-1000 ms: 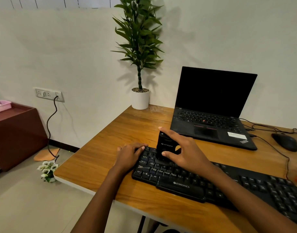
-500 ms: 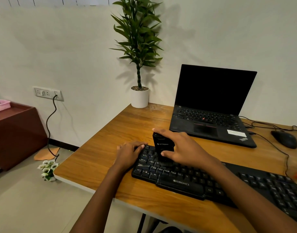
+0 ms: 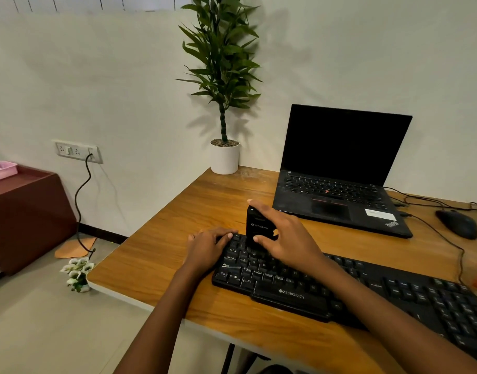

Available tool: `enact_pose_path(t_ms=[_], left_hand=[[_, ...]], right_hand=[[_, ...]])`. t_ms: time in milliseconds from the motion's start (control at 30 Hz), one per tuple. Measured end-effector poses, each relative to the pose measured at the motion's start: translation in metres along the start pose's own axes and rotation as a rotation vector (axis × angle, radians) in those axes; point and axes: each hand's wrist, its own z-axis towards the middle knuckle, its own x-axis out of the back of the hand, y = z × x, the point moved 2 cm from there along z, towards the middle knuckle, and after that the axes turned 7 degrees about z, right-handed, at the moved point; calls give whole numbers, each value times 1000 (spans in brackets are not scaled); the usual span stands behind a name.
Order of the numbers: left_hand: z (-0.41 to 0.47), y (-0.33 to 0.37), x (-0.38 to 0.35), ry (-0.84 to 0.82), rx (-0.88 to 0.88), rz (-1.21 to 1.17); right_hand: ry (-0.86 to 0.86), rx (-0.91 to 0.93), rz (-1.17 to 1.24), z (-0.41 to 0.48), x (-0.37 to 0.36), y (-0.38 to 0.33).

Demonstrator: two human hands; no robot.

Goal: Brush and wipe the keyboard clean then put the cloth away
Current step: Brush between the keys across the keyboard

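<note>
A black Zebronics keyboard (image 3: 380,295) lies along the front of the wooden desk (image 3: 178,211). My right hand (image 3: 283,236) grips a black block-shaped brush (image 3: 259,225) that stands upright on the keys at the keyboard's upper left corner. My left hand (image 3: 207,245) rests flat on the keyboard's left end, fingers over the edge keys, holding nothing. No cloth is in view.
An open black laptop (image 3: 340,168) sits behind the keyboard, with a black mouse (image 3: 457,224) and cables to its right. A potted plant (image 3: 225,155) stands at the desk's back corner. Left of the desk are a brown cabinet (image 3: 24,211) and a wall socket (image 3: 78,151).
My right hand has slid the brush a little to the left and back along the keys, toward the keyboard's top left corner. My left hand has stayed in place.
</note>
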Motion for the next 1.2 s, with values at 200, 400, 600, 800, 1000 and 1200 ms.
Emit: enact_pose_path(t_ms=[200, 400, 600, 800, 1000, 1200], left_hand=[[2, 0, -1, -8, 0, 10], [1, -2, -2, 3, -6, -4], [0, 1, 1, 8, -17, -20], [0, -1, 0, -3, -11, -24], [-1, -1, -1, -3, -12, -25], [-1, 2, 1, 8, -5, 5]], right_hand=[[-30, 51, 7, -1, -8, -7], [-48, 50, 32, 0, -11, -9], [-45, 48, 78, 2, -10, -9], [-57, 89, 97, -1, -10, -11], [-150, 47, 11, 7, 4, -14], [-213, -19, -2, 10, 10, -9]])
